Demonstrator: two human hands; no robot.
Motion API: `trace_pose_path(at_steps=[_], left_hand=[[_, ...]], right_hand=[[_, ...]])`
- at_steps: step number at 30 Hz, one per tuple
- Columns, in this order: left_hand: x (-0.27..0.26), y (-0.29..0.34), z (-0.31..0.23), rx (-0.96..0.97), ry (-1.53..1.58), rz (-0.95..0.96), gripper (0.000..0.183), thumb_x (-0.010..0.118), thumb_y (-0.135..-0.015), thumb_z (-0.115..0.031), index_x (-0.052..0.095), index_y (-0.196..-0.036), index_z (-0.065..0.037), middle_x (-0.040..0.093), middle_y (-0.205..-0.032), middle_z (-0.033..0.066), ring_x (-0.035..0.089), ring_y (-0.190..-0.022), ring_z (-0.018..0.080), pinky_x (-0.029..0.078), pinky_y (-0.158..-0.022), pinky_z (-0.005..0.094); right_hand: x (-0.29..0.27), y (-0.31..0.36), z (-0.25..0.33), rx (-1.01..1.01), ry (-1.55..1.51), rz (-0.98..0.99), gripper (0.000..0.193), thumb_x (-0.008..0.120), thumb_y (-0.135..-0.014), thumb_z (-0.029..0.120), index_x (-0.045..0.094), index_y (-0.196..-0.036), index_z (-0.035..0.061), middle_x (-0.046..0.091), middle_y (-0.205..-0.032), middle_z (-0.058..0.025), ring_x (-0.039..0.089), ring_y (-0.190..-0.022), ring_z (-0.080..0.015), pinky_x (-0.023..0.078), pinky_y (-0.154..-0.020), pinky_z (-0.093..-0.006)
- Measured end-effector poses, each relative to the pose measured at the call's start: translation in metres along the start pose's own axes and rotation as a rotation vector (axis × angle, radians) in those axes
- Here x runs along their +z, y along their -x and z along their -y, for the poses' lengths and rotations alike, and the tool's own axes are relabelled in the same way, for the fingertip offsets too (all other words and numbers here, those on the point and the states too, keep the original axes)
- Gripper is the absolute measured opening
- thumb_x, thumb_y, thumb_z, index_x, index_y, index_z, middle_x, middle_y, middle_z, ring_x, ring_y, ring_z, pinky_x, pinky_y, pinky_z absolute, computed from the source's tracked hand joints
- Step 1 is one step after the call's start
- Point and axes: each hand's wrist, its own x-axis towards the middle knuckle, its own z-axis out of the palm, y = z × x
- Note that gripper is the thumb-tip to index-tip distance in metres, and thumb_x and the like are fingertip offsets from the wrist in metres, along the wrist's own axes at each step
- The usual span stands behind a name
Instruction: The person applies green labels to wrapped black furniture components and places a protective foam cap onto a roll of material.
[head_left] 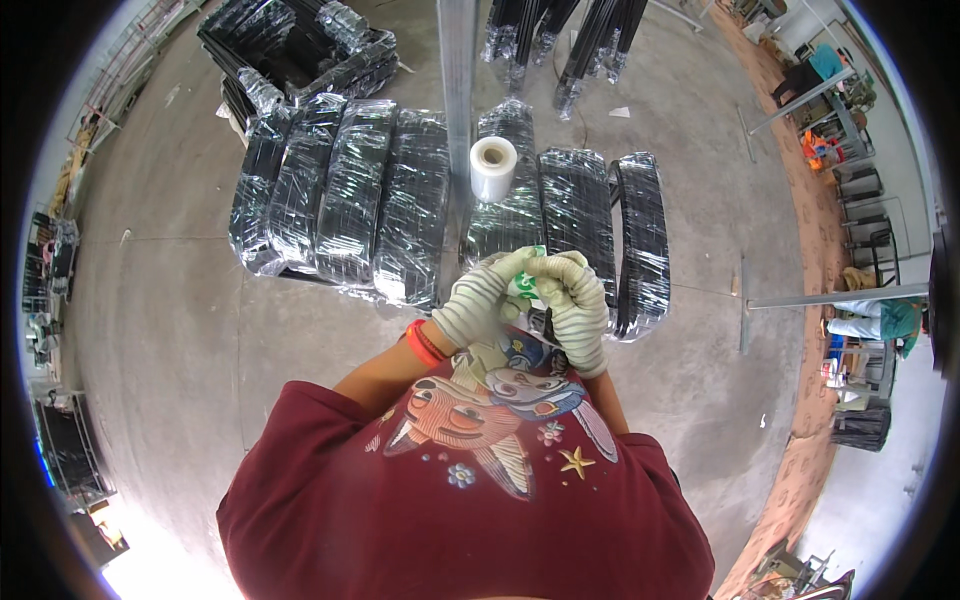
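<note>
White ribbed gloves on both hands, head view; left hand (487,291) and right hand (575,300) close together, fingers curled, both pinching small green-and-white packet (525,285); packet in front of maroon printed shirt (465,500); whether opened, cannot tell; black film-wrapped bundles (411,205) on grey concrete floor (710,400), inside its right edge, wrapping looks done; white film roll (493,178) near grey metal post (457,90); packet not yet put down, handling seems unfinished.

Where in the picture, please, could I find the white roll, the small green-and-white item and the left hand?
White roll (492,180): head view, side of its body.
Small green-and-white item (526,286): head view, its visible green-marked face.
Left hand (477,301): head view, back of its glove.
</note>
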Motion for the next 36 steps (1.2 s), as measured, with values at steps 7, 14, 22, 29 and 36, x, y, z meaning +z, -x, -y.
trace_pose_path(at_steps=[7,14,22,29,36], left_hand=[[0.004,0.006,-0.005,-0.129,0.101,0.017,0.025,0.057,-0.085,-0.035,0.060,-0.086,-0.011,0.058,-0.068,-0.0012,0.052,-0.050,0.0076,0.041,-0.044,0.0168],[-0.008,-0.004,-0.003,-0.015,0.047,-0.103,0.029,0.056,-0.084,-0.037,0.059,-0.086,-0.008,0.061,-0.067,0.0041,0.051,-0.047,0.0085,0.036,-0.037,0.0167],[0.005,0.001,0.003,-0.078,0.090,-0.019,0.028,0.065,-0.078,-0.030,0.059,-0.096,-0.008,0.061,-0.085,0.0034,0.059,-0.073,0.0134,0.047,-0.057,0.0241],[-0.003,-0.001,0.008,-0.083,0.087,-0.024,0.029,0.065,-0.078,-0.031,0.059,-0.097,-0.009,0.062,-0.086,0.0029,0.059,-0.070,0.0137,0.047,-0.057,0.0237],[0.001,0.002,0.007,-0.112,0.059,-0.029,0.033,0.065,-0.078,-0.032,0.058,-0.100,-0.009,0.062,-0.086,0.0045,0.060,-0.069,0.0153,0.049,-0.056,0.0240]], right_hand=[[0.003,0.005,-0.008,0.034,-0.157,-0.037,0.014,0.057,-0.076,-0.007,0.063,-0.084,0.0037,0.054,-0.084,-0.0025,0.052,-0.076,-0.0104,0.042,-0.070,-0.0210],[-0.068,-0.010,-0.026,0.111,-0.263,-0.512,0.008,0.061,-0.076,-0.001,0.064,-0.083,0.0011,0.062,-0.087,-0.0044,0.055,-0.075,-0.0100,0.045,-0.069,-0.0220],[-0.170,-0.058,-0.118,0.468,0.544,-0.298,0.015,0.064,-0.068,0.000,0.067,-0.081,0.0057,0.065,-0.071,-0.0025,0.057,-0.063,-0.0090,0.046,-0.063,-0.0236],[-0.164,-0.061,-0.137,0.224,1.078,-0.228,0.012,0.063,-0.069,0.007,0.064,-0.079,0.0130,0.062,-0.074,-0.0099,0.059,-0.073,-0.0235,0.046,-0.069,-0.0335],[-0.146,-0.055,-0.111,0.353,1.367,-0.244,0.057,0.068,-0.068,0.016,0.046,-0.120,0.0273,0.048,-0.115,-0.0153,0.050,-0.101,-0.0327,0.042,-0.084,-0.0398]])
